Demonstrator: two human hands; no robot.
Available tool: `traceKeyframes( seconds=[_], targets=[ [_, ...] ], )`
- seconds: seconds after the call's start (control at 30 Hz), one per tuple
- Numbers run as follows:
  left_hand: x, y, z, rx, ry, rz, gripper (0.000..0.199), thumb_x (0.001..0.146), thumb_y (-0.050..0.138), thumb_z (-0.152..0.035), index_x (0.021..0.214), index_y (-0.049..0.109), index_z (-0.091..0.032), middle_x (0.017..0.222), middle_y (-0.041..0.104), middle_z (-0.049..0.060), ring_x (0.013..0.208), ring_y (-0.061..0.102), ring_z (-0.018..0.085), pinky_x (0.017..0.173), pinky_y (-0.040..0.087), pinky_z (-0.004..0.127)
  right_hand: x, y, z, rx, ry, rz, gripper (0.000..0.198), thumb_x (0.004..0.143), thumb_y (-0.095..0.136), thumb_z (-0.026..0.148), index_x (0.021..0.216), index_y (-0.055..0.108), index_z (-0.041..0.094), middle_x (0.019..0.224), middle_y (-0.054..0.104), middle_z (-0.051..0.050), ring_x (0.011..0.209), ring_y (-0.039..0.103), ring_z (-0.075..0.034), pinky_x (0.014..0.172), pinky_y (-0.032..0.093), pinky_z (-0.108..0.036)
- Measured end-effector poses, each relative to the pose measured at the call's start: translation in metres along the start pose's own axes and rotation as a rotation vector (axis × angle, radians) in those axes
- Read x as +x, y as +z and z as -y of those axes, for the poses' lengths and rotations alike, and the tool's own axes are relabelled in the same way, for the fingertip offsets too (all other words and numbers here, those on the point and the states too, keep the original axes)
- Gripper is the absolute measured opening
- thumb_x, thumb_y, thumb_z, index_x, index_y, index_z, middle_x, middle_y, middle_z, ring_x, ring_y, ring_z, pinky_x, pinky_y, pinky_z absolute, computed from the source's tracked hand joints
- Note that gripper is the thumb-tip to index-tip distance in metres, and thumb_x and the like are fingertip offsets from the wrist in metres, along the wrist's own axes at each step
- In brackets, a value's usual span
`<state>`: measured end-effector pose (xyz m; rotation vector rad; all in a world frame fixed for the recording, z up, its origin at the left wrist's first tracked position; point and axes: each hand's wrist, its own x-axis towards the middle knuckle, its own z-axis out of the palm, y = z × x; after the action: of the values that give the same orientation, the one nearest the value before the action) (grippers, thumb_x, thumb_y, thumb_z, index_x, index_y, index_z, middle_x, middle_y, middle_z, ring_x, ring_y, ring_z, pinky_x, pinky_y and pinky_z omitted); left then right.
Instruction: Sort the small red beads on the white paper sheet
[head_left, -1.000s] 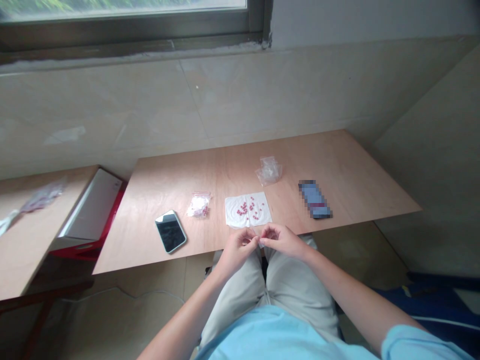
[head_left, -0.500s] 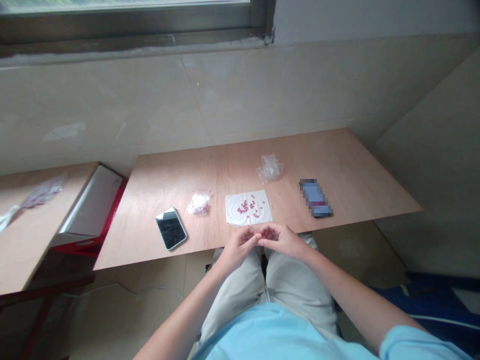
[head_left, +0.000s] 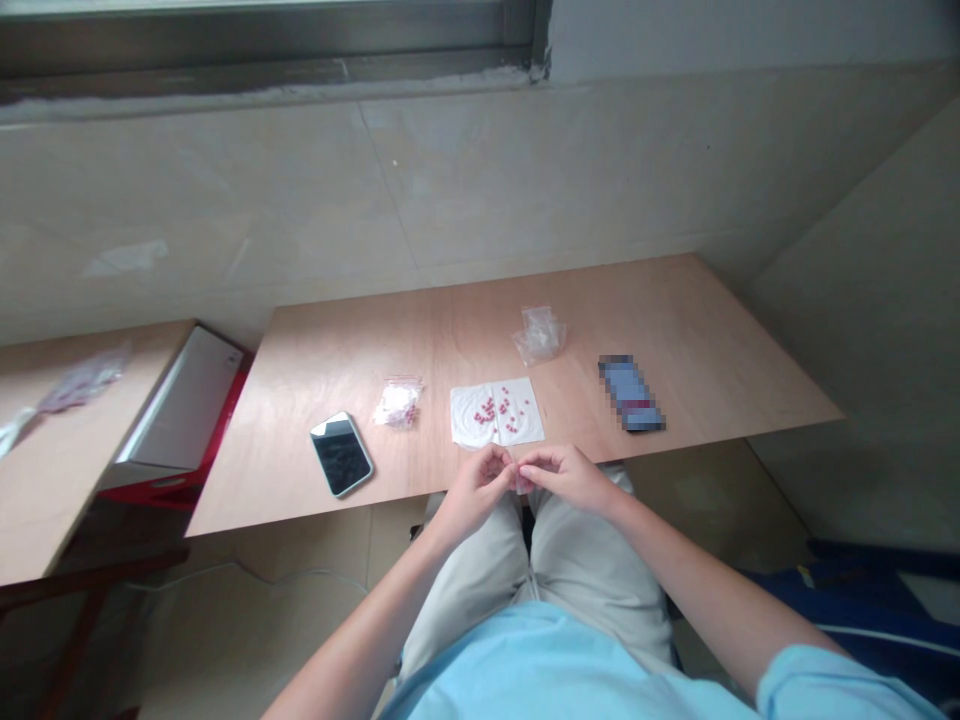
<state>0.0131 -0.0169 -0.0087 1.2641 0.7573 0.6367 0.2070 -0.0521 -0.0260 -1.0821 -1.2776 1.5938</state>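
At the near edge of the table (head_left: 315,500), just over my lap, I had both hands drawn together around something tiny. Far left, a white box (head_left: 184,405) sat wedged against the neighbouring bench; next came the phone (head_left: 341,454), face up, and beside it a small zip bag (head_left: 398,403) holding what looked like red and white beads. Then my left hand (head_left: 474,494), fingers curled in and thumb pressed to forefinger, meeting my right hand (head_left: 571,478), pinched the same way, fingertips of the two touching. Between them showed a little clear scrap (head_left: 521,484), likely a small plastic bag, though I couldn't tell whether anything was in it. My read: feather-light, limp and slick, so it wanted a pinch at its edge or mouth, not a squeeze. Just beyond my knuckles lay the white paper sheet (head_left: 496,413) with loose red beads (head_left: 499,410) scattered over it, small, hard and apt to roll. Farther back sat an empty-looking clear bag (head_left: 538,335), crumpled, and to the right a blue packet (head_left: 631,393), blurred out.
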Motion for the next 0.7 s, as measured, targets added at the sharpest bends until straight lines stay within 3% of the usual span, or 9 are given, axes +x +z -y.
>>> traceKeyframes(
  seconds=[0.3,0.53,0.7],
  targets=[
    [0.0014,-0.0014,0.0009,-0.089,-0.041,0.002,0.028,0.091,0.069,-0.04,0.095,0.053,-0.017,0.076,0.063,0.0,0.073,0.064,0.014,0.071,0.049,0.027,-0.0007,-0.0008,-0.0053,0.07,0.022,0.021,0.029,0.085,0.076,0.044,0.097,0.074,0.017,0.089,0.075,-0.006,0.082,0.069,-0.019,0.08,0.054,-0.034],
    [0.002,-0.0025,0.004,-0.098,-0.018,0.067,0.027,0.096,0.063,-0.041,0.095,0.053,-0.016,0.078,0.065,0.003,0.073,0.065,0.015,0.071,0.048,0.028,0.0003,-0.0042,-0.0003,0.071,0.035,0.079,0.029,0.092,0.069,0.043,0.09,0.074,0.015,0.084,0.074,-0.006,0.072,0.068,-0.016,0.065,0.049,-0.027],
    [0.0033,-0.0055,0.0071,-0.066,0.0,-0.003,0.029,0.093,0.068,-0.039,0.108,0.058,-0.016,0.08,0.063,0.001,0.073,0.06,0.013,0.071,0.046,0.026,0.0015,-0.0055,0.0035,0.108,0.039,0.062,0.028,0.09,0.072,0.044,0.085,0.07,0.016,0.083,0.074,-0.005,0.074,0.07,-0.017,0.064,0.049,-0.026]
  ],
)
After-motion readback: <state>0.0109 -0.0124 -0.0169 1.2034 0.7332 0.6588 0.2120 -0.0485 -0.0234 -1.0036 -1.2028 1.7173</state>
